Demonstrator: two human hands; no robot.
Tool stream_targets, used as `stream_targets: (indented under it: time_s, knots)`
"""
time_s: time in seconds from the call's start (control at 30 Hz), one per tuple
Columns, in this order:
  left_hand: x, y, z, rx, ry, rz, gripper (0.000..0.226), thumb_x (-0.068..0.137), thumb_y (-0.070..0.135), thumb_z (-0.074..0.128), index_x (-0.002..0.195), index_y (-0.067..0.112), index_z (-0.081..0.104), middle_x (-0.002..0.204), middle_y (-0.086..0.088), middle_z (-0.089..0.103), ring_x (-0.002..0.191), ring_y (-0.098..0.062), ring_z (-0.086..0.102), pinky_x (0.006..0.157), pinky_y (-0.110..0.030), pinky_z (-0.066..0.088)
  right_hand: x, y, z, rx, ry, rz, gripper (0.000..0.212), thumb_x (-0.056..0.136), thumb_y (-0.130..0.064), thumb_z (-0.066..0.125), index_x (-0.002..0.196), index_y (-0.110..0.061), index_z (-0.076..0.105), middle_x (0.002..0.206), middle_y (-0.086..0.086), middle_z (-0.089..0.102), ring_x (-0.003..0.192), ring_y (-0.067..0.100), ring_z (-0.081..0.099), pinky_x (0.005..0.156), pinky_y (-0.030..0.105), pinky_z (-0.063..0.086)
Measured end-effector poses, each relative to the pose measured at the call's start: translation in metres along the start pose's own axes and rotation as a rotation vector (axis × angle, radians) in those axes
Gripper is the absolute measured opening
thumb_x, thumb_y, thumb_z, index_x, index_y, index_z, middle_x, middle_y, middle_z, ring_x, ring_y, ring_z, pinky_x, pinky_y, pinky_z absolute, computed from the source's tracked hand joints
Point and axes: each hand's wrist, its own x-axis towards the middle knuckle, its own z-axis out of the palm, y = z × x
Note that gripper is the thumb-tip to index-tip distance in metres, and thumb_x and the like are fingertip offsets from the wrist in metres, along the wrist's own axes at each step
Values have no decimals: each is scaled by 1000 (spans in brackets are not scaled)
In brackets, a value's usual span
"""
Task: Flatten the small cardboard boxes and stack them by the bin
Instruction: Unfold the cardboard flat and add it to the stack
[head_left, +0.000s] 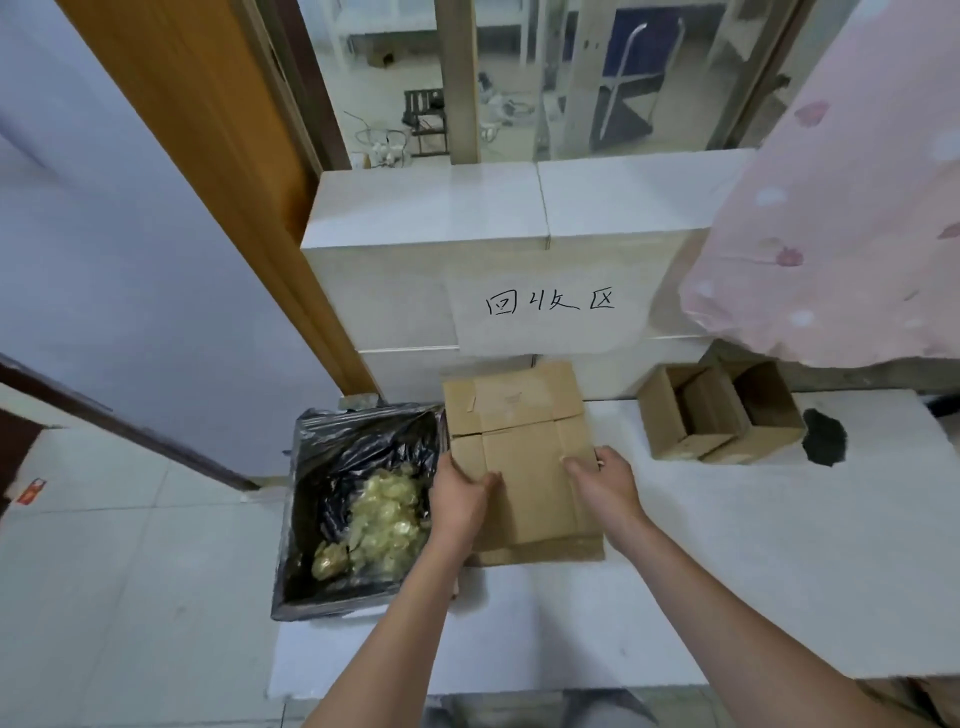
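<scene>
A: Black plastic lines the bin (311, 519) at the left, which stands on the floor. Inside it I see a heap of yellowish, shiny crumpled wrapping (384, 519).

B: And the other containers?

A: At the far right of the white surface (753, 571) stand two small open boxes (722, 415), side by side and touching. They look empty, but I cannot see the bottoms fully.

B: Where is the flattened cardboard (524, 457)?

A: It lies on the white surface, just beside the right wall of the bin. It is brown, with fold lines, a cut between flaps and some tape remains. There seems to be more than one layer; a lower sheet shows at the near edge.

B: Which way does it point?

A: Its long axis runs from near to far, and the far end reaches the white block with the handwritten paper sign (550, 306).

B: The hands?

A: The left hand (460, 501) grasps the left edge of the cardboard, thumb on top. The right hand (605, 483) holds the right edge, fingers curled around it.
</scene>
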Motion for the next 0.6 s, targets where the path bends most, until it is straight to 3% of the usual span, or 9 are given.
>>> stream_targets:
  time_s: [0.17,0.27,0.37,0.5,0.6]
  knots:
    - [7,-4,-19,265,-74,74,41,86,22,76,118,7,56,111,-7,65,104,-26,63,93,-42,54,-28,11,18,26,123,52,24,83,-35,68,96,-16,61,93,2,69,87,23,66,88,46,54]
    - [7,-4,-20,309,-119,129,37,87,22,76,115,11,54,111,-3,62,104,-21,61,88,-32,51,-34,13,17,64,167,54,19,84,-31,69,97,-20,61,97,0,69,87,19,66,72,34,54]
    - [10,-4,-15,345,-168,169,54,88,14,74,133,11,45,122,-6,57,114,-24,57,97,-35,49,-29,13,13,20,188,22,26,88,-28,68,109,-21,57,104,-1,67,88,14,63,64,26,47]
    - [17,-7,-1,462,-244,153,90,92,6,65,160,20,6,132,-12,51,119,-29,54,103,-41,46,-10,21,9,-140,180,-50,50,90,-17,63,137,-23,45,112,2,61,93,18,58,73,28,47]
    - [28,-10,12,589,-268,214,86,95,1,53,160,31,5,136,-19,44,111,-30,57,102,-40,47,10,23,13,-313,168,-112,65,91,-11,60,149,-31,36,110,4,50,106,25,50,91,37,48]
